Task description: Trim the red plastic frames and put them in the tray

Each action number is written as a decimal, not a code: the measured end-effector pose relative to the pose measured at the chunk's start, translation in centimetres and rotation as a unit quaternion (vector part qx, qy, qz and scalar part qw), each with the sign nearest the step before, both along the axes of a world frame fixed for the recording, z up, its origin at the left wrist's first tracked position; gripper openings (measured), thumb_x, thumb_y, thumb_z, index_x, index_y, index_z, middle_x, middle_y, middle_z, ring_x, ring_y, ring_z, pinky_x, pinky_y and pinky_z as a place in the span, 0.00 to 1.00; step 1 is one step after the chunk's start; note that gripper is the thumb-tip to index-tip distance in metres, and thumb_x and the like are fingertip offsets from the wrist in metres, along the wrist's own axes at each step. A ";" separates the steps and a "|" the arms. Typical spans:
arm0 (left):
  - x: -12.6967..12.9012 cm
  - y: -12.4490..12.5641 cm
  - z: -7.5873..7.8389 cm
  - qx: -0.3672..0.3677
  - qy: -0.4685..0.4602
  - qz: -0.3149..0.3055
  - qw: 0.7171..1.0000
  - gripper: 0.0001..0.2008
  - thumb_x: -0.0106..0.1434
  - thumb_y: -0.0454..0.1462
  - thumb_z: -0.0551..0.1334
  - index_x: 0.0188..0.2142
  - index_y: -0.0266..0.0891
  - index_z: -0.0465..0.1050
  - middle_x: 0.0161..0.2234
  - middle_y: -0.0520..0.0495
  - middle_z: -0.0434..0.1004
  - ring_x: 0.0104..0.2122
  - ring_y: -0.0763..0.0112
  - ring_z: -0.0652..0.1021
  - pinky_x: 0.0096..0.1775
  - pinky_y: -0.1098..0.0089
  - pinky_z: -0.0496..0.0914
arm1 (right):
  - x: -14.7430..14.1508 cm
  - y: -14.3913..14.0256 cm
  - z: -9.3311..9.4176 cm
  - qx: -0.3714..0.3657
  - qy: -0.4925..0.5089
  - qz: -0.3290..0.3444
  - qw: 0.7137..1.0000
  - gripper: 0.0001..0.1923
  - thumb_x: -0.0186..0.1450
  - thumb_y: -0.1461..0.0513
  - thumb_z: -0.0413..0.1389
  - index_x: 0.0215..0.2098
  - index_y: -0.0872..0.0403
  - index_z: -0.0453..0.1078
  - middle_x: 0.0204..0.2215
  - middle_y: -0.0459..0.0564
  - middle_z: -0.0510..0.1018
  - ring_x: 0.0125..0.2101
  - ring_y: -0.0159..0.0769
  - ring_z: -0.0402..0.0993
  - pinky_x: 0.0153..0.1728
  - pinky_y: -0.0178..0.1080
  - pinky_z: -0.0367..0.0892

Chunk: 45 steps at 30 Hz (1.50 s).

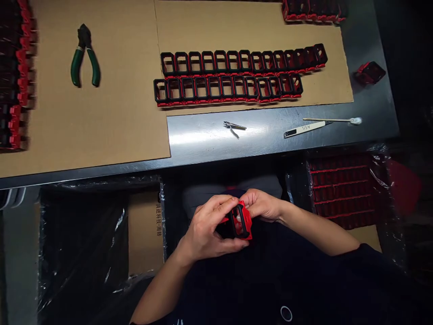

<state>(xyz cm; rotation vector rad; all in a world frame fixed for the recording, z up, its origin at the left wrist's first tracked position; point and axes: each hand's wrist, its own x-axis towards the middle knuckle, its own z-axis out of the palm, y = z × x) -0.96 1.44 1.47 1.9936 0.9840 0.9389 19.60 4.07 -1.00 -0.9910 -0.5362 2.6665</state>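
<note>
Close to my body, over my lap, my left hand [209,228] is wrapped round a red and black plastic housing [244,221]. Its thumb and fingers press on opposite sides of the piece, whose rectangular opening faces right. My right hand [262,205] grips the same housing from the far right side; some of its fingertips are hidden behind the part. On the table ahead, two rows of similar housings [214,88] stand side by side on cardboard.
Green-handled cutting pliers [85,56] lie on the cardboard [128,117]. Small nippers [234,128], a white-handled tool [306,129], a cotton swab [338,120] and a single housing [370,73] lie on the metal table [203,146]. Below are a plastic-lined box [84,248] and a crate of red parts [341,189].
</note>
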 end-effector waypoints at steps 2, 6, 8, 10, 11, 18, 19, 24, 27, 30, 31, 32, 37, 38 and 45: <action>-0.1 0.1 0.1 0.005 0.010 -0.005 1.000 0.37 0.59 0.55 0.68 0.62 0.41 0.65 0.46 0.38 0.79 0.43 0.59 0.82 0.41 0.62 0.81 | -0.2 0.0 0.2 -0.001 -0.004 0.002 1.000 0.19 0.47 0.55 0.76 0.24 0.61 0.77 0.21 0.48 0.80 0.18 0.27 0.73 0.23 0.29 0.68; -0.1 0.2 0.3 0.015 0.026 -0.006 1.000 0.35 0.60 0.55 0.67 0.60 0.39 0.67 0.45 0.38 0.79 0.42 0.60 0.82 0.39 0.64 0.81 | -0.4 0.2 0.6 0.008 -0.022 0.010 1.000 0.18 0.48 0.55 0.75 0.22 0.61 0.76 0.19 0.46 0.78 0.17 0.27 0.72 0.22 0.28 0.67; -0.1 0.2 0.3 0.014 0.019 -0.008 1.000 0.35 0.60 0.55 0.67 0.60 0.38 0.67 0.45 0.38 0.79 0.42 0.61 0.82 0.40 0.65 0.81 | -0.5 0.2 0.7 0.014 -0.024 0.007 1.000 0.18 0.48 0.56 0.75 0.21 0.60 0.75 0.18 0.45 0.77 0.17 0.25 0.70 0.21 0.27 0.65; -0.1 0.2 0.3 0.014 0.010 -0.009 1.000 0.36 0.60 0.54 0.68 0.60 0.38 0.67 0.45 0.38 0.79 0.42 0.61 0.82 0.41 0.65 0.80 | -0.4 0.2 0.7 0.018 -0.016 0.002 1.000 0.18 0.48 0.57 0.75 0.21 0.60 0.75 0.18 0.45 0.77 0.17 0.25 0.70 0.21 0.27 0.65; -0.1 0.2 0.3 0.015 0.008 -0.008 1.000 0.36 0.59 0.54 0.68 0.60 0.38 0.67 0.45 0.38 0.79 0.42 0.61 0.82 0.41 0.65 0.80 | -0.4 0.2 0.5 0.019 -0.010 0.000 1.000 0.17 0.48 0.57 0.75 0.22 0.60 0.76 0.19 0.46 0.79 0.17 0.26 0.71 0.21 0.28 0.66; -0.1 0.1 0.4 0.014 0.017 -0.015 1.000 0.36 0.59 0.54 0.69 0.60 0.38 0.67 0.46 0.38 0.78 0.42 0.61 0.82 0.40 0.65 0.81 | 0.3 0.0 -0.3 0.022 0.040 0.008 0.999 0.20 0.48 0.54 0.76 0.27 0.61 0.79 0.24 0.51 0.82 0.21 0.32 0.78 0.25 0.31 0.72; -0.1 0.1 0.5 0.013 0.018 -0.016 1.000 0.36 0.59 0.54 0.69 0.60 0.38 0.67 0.46 0.38 0.78 0.42 0.61 0.82 0.40 0.65 0.81 | 0.3 0.0 -0.3 0.021 0.038 0.009 0.999 0.20 0.48 0.54 0.76 0.26 0.61 0.79 0.24 0.51 0.82 0.21 0.32 0.78 0.25 0.31 0.72; 0.0 0.3 0.8 0.012 0.030 -0.022 0.999 0.34 0.59 0.52 0.69 0.59 0.37 0.68 0.44 0.38 0.79 0.41 0.61 0.82 0.38 0.66 0.80 | -0.1 0.3 0.3 0.032 0.002 0.023 0.999 0.19 0.49 0.54 0.75 0.27 0.61 0.78 0.21 0.48 0.80 0.20 0.32 0.77 0.25 0.31 0.72; 0.0 0.3 0.9 0.010 0.035 -0.020 0.999 0.35 0.58 0.50 0.71 0.60 0.38 0.67 0.44 0.38 0.79 0.40 0.60 0.82 0.38 0.65 0.80 | -0.1 0.4 0.3 0.037 -0.002 0.026 0.999 0.20 0.49 0.54 0.75 0.25 0.61 0.77 0.21 0.49 0.81 0.21 0.33 0.78 0.25 0.32 0.73; -0.1 0.2 0.9 0.011 0.029 -0.016 0.999 0.37 0.56 0.49 0.72 0.61 0.41 0.66 0.44 0.39 0.79 0.40 0.60 0.82 0.38 0.65 0.81 | 0.1 0.3 0.0 0.037 0.026 0.026 0.999 0.20 0.48 0.54 0.76 0.25 0.61 0.77 0.25 0.52 0.82 0.23 0.34 0.79 0.26 0.33 0.74; -0.1 0.2 0.9 0.013 0.025 -0.015 0.999 0.37 0.56 0.49 0.72 0.62 0.41 0.66 0.45 0.39 0.79 0.40 0.61 0.82 0.38 0.65 0.81 | 0.2 0.3 -0.1 0.034 0.039 0.026 0.998 0.20 0.48 0.54 0.75 0.27 0.61 0.78 0.26 0.52 0.83 0.23 0.34 0.79 0.27 0.33 0.74; -0.1 0.2 0.9 0.015 0.022 -0.013 1.000 0.37 0.56 0.49 0.72 0.62 0.41 0.66 0.45 0.39 0.79 0.40 0.60 0.83 0.37 0.64 0.81 | 0.3 0.3 -0.3 0.030 0.052 0.025 0.998 0.20 0.49 0.54 0.75 0.28 0.62 0.79 0.26 0.53 0.83 0.24 0.34 0.79 0.27 0.32 0.74; 0.0 0.2 0.7 0.013 0.014 -0.006 1.000 0.37 0.55 0.50 0.72 0.60 0.41 0.67 0.45 0.39 0.79 0.40 0.60 0.83 0.38 0.63 0.81 | 0.3 0.3 -0.1 0.017 0.065 0.010 0.998 0.20 0.48 0.55 0.76 0.30 0.61 0.79 0.25 0.50 0.82 0.21 0.30 0.77 0.25 0.29 0.72; 0.1 0.2 0.7 0.011 0.013 -0.006 1.000 0.36 0.55 0.50 0.72 0.60 0.40 0.68 0.44 0.39 0.79 0.40 0.60 0.83 0.38 0.64 0.81 | 0.1 0.3 0.1 0.021 0.052 0.010 0.998 0.19 0.48 0.56 0.76 0.29 0.61 0.78 0.24 0.48 0.82 0.20 0.29 0.76 0.24 0.28 0.70; 0.0 0.1 0.3 0.014 0.003 -0.009 1.000 0.36 0.59 0.51 0.69 0.62 0.41 0.64 0.45 0.39 0.78 0.40 0.61 0.82 0.38 0.63 0.81 | 0.1 0.5 0.9 0.040 0.019 0.015 0.999 0.19 0.50 0.55 0.75 0.29 0.61 0.78 0.24 0.50 0.82 0.22 0.32 0.78 0.26 0.32 0.74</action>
